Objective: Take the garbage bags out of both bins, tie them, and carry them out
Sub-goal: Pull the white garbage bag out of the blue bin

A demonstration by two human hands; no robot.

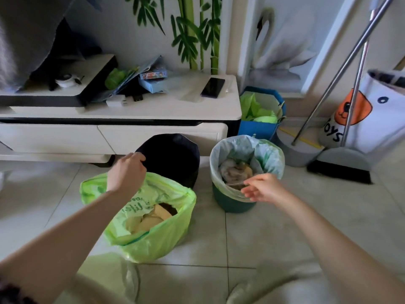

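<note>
A bright green garbage bag [153, 233] stands open on the floor tiles, with yellowish rubbish inside. Behind it is a dark bin [175, 159] with nothing visible inside; my left hand [126, 172] curls its fingers over that bin's near-left rim. To the right stands a green bin [232, 202] lined with a pale translucent bag [263, 154] that holds crumpled rubbish. My right hand [260, 187] reaches to the liner's near rim with loosely spread fingers; I cannot tell whether it pinches the plastic.
A low white TV cabinet [122, 110] runs behind the bins, with a phone [213, 87] and boxes on top. A blue paper bag [260, 115], a broom and dustpan [341, 163] and a white toy bag [377, 110] stand at the right.
</note>
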